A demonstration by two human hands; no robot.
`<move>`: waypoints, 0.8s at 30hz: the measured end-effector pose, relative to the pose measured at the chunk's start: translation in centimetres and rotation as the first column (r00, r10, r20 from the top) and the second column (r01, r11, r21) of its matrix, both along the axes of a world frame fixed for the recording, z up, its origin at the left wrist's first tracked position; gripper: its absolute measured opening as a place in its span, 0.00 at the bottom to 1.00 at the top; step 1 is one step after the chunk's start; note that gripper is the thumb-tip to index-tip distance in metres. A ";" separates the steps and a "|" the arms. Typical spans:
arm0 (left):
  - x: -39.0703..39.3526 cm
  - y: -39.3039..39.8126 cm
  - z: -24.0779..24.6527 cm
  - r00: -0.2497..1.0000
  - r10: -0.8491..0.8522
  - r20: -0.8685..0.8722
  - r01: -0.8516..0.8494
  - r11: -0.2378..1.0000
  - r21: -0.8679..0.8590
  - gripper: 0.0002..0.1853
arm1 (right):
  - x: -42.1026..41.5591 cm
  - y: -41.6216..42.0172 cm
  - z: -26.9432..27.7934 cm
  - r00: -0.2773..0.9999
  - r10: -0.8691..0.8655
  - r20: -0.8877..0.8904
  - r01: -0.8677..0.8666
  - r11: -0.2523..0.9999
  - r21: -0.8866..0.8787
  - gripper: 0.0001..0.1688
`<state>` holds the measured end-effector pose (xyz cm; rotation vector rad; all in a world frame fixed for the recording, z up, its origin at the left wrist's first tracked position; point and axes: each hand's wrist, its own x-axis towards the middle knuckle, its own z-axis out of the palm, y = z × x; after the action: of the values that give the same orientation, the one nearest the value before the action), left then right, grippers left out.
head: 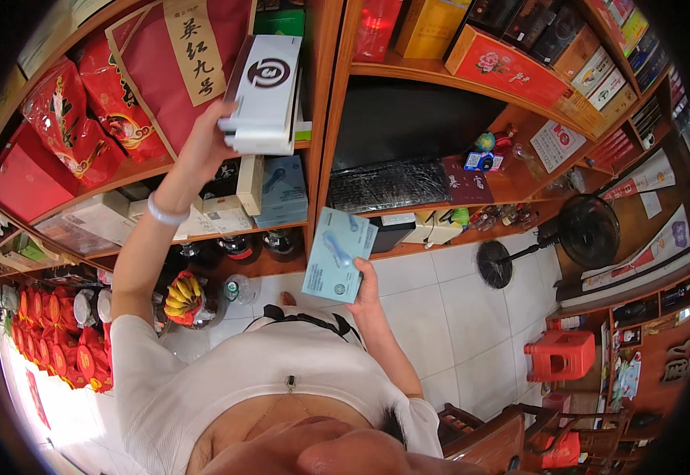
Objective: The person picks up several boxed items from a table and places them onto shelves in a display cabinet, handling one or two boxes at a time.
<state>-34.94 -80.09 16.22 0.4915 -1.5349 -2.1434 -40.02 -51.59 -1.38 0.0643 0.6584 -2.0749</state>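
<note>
My left hand [207,139], with a pale bangle at the wrist, reaches up to the shelves and grips a white carton [270,101] by its near left side. The carton bears a dark round emblem and has a brown side; its lower end is blurred. In front of my waist, my right hand [367,288] holds a flat light-blue box [336,243] by its lower right edge. A bottle-like picture and small writing cover that box's face. Similar light-blue boxes [282,193] are stacked on the shelf below the white carton.
A wooden shelf unit [327,113] spans the front, with a large burgundy bag [190,65] and red packages [63,127] at left. A monitor [410,119] and keyboard [389,187] occupy the right bay. Bananas [183,297], a fan [588,231] and red stools [560,356] stand around me.
</note>
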 end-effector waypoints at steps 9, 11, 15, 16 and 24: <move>7.4 9.6 -6.4 0.958 -0.277 -0.073 0.286 0.931 0.227 0.29 | -1.7 -2.9 -3.4 0.994 -0.013 -0.105 0.027 0.990 0.142 0.25; 7.7 11.0 -8.6 0.947 -0.318 0.032 0.299 0.915 0.271 0.30 | -0.6 -4.3 -5.1 0.989 -0.055 -0.134 0.077 0.984 0.163 0.20; 8.6 12.4 -10.5 0.935 -0.302 0.188 0.293 0.953 0.072 0.28 | 1.1 -4.0 -3.9 0.996 -0.057 -0.075 0.066 0.990 0.122 0.21; 9.0 12.5 -10.7 0.928 -0.304 0.216 0.297 0.953 0.065 0.27 | 1.3 -3.6 -3.9 0.996 -0.055 -0.067 0.063 0.989 0.133 0.21; 9.9 13.9 -10.5 0.872 -0.313 0.377 0.411 0.887 -0.212 0.21 | 3.2 -1.1 -4.6 0.999 -0.015 -0.028 0.020 0.984 0.179 0.22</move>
<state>-25.00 -66.24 5.72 0.5130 -2.2502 -2.1240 -36.86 -52.67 -5.99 0.1457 0.8628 -2.0320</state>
